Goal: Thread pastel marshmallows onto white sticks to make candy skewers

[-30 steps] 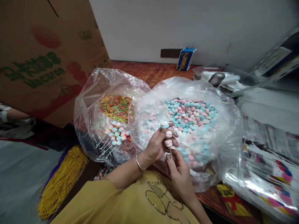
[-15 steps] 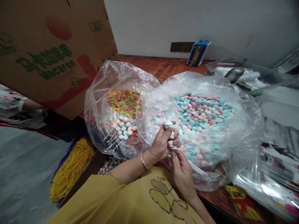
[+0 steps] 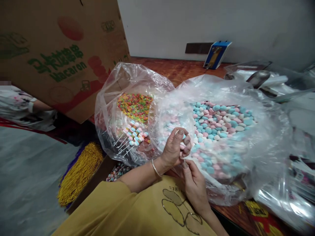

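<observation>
My left hand [image 3: 176, 146], a bangle at its wrist, is closed around a few pink, white and blue candies [image 3: 182, 144]. Just below it, my right hand [image 3: 193, 178] pinches the thin stick under those candies; the stick is mostly hidden by the fingers. Beyond my hands lies a large clear bag [image 3: 268, 131] of pastel candies [image 3: 221, 119]. To the left, another clear bag [image 3: 105, 108] holds small colourful rings [image 3: 135, 105], with several finished-looking candy skewers [image 3: 135, 133] lying on top, their sticks pointing toward the lower left.
A big cardboard box [image 3: 66, 59] stands at the upper left, with a person's arm [image 3: 41, 105] beside it. Yellow beaded strands [image 3: 81, 177] lie lower left. A blue device [image 3: 217, 55], a metal scoop [image 3: 258, 78] and plastic packaging [image 3: 287, 206] are on the red-brown table [image 3: 169, 67].
The view has shifted, so the surroundings sit slightly further right. My left fingers have curled more over the candies, covering the top one. My right hand still pinches below.
</observation>
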The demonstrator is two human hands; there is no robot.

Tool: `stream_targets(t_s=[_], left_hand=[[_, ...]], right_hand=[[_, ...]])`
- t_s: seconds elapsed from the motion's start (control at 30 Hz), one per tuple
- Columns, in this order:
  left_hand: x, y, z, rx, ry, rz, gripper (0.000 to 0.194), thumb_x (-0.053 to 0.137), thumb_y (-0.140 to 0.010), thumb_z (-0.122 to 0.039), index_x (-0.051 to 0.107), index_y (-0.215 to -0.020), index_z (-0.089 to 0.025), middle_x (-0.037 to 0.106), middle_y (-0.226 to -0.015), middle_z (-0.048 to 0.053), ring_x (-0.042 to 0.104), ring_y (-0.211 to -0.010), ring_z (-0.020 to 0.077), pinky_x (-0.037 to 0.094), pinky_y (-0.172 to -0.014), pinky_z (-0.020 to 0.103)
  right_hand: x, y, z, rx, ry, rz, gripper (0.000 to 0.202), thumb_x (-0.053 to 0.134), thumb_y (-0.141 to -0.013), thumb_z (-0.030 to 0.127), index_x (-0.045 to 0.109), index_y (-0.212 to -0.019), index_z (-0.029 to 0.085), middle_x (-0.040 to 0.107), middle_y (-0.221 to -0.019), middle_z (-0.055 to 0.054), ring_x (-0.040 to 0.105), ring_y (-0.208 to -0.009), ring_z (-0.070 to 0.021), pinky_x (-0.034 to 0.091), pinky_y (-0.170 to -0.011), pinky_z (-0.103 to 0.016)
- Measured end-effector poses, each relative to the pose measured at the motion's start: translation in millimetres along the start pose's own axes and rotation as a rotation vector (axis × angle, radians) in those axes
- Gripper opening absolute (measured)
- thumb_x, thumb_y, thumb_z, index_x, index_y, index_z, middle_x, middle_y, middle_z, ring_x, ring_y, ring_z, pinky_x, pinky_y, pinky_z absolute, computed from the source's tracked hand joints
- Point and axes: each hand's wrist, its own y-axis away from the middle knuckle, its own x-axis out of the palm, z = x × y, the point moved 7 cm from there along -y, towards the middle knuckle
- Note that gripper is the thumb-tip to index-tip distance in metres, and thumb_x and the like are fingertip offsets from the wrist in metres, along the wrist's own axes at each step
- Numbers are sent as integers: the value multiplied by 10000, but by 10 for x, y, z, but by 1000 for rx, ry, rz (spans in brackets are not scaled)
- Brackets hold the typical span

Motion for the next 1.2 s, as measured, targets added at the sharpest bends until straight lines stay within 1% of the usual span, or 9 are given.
stream_targets(t_s=[0.23,0.37,0.57,0.7,0.77,0.87,1.03,1.1,1.2], left_hand=[[-121,94,-122,41,-136,-63,471,656,-876,-650,525,-1059,-236,485,-712,-68,426,-443,48,350,-408,164],[-527,93,-982,152,-538,-207,549,566,-894,-724,567,-1121,-224,554,-760,-24,469,-491,68,311,-427,175],[-1454,21,-2284,219,-1740,-758,357,424,-1035,-434,644,-1107,-163,701,-931,79,624,-866,195,445,-763,290],[-1881,-78,-2172,-114,-2050,-699,381,378,-1008,-365,684,-984,-140,728,-1073,173,635,-1018,309,444,-848,395],[-1947,-69,-2128,-104,-2071,-756,407,381,-994,-398,691,-950,-137,726,-1058,190,640,-1038,347,459,-849,439],[-1679,-11,-2173,347,-2041,-879,362,507,-950,-473,699,-984,-168,711,-1098,153,611,-1173,373,452,-954,514],[-720,160,-1678,960,-1745,-474,217,595,-978,-397,707,-999,-212,730,-1009,49,670,-1037,261,514,-933,478],[-353,223,-1278,994,-1612,-228,156,585,-995,-303,697,-1042,-206,727,-1011,40,674,-997,215,532,-914,418],[133,314,-431,814,-1590,471,177,581,-997,-226,644,-1160,-194,729,-1078,63,675,-1024,190,548,-893,363]], right_hand=[[94,-36,-26,-49,121,120,334,470,-1040,460,684,-1047,203,704,-855,-37,645,-781,-204,502,-673,-279],[-42,4,16,-112,223,112,330,512,-1019,461,709,-1115,214,745,-890,-55,693,-796,-227,528,-696,-308],[-744,118,-165,25,258,-188,318,596,-976,513,739,-1002,231,683,-715,-13,632,-615,-176,487,-606,-280],[-1275,205,-233,102,365,-420,314,592,-981,505,744,-1033,236,700,-758,-21,643,-684,-185,478,-664,-291],[-1416,214,-220,70,427,-432,289,568,-989,460,736,-1034,230,738,-844,-41,676,-753,-205,493,-699,-306],[-1405,167,-212,-18,614,-302,230,529,-985,337,720,-1032,217,751,-986,-76,697,-893,-237,501,-774,-330],[-1278,106,-277,-8,884,-249,198,489,-986,215,677,-923,214,707,-923,-75,671,-843,-237,453,-722,-323],[-1193,84,-281,-22,912,-207,172,507,-994,204,667,-931,215,700,-914,-61,667,-833,-227,435,-708,-313],[-1038,73,-279,-72,974,-92,159,529,-996,186,652,-898,209,692,-909,-59,655,-845,-229,413,-709,-316]])
